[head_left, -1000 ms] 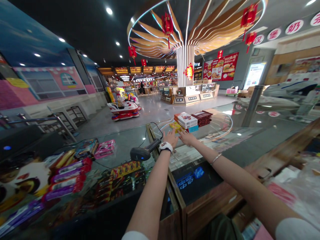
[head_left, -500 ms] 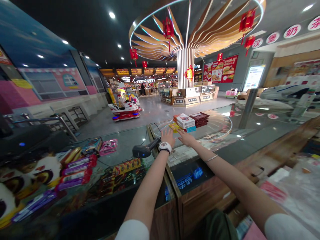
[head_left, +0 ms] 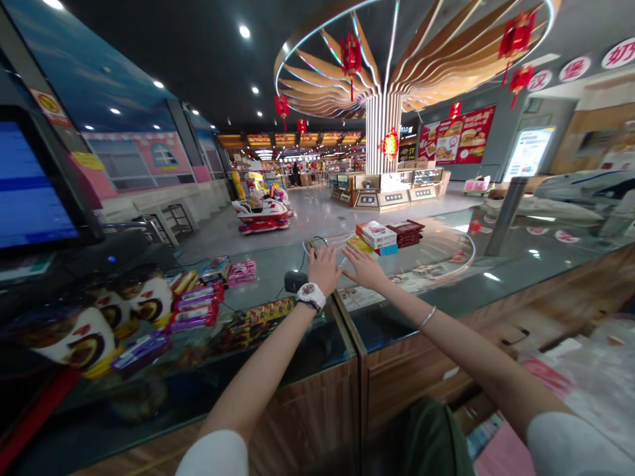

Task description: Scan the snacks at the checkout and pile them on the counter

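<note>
Your left hand point(head_left: 323, 270) and right hand point(head_left: 364, 268) stand open and empty, fingers spread and just apart from each other, above the glass counter top point(head_left: 436, 291). Only the dark head of the barcode scanner point(head_left: 295, 281) now shows, just beside your left wrist; its handle is hidden, though it showed earlier. Just past your right fingertips sit a stack of boxes point(head_left: 376, 234) and dark red packs point(head_left: 405, 232). The view has swung, bringing a monitor point(head_left: 34, 185) in at the far left. Farther off, upper center, stands a kiddie ride point(head_left: 261, 216).
</note>
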